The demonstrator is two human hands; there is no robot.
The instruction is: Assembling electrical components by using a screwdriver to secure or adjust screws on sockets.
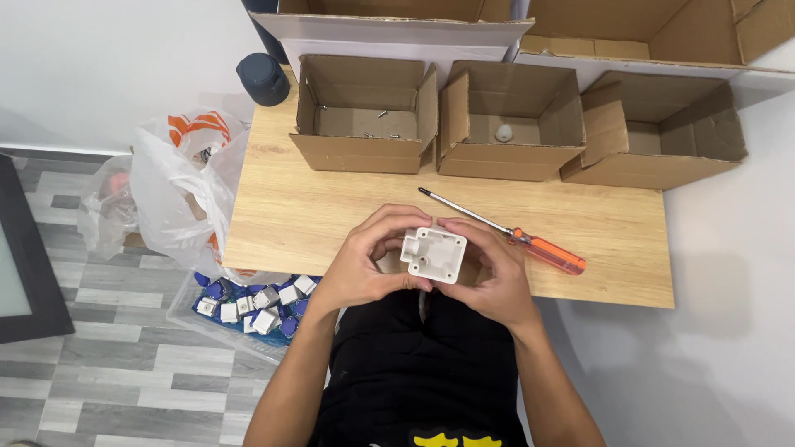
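A small white plastic box (434,255), square with an open hollow face, is held between both hands above the near edge of the wooden table (331,207). My left hand (364,265) grips its left side, fingers curled over the top. My right hand (493,277) wraps its right side. A screwdriver (513,235) with an orange handle lies on the table just right of my hands, its tip pointing far left.
Three open cardboard boxes stand along the table's far side: the left box (364,116) holds several screws, the middle box (509,124) a small white part, and the right box (654,132). White plastic bags (178,178) and a clear bin of blue-and-white parts (248,302) sit on the floor at left.
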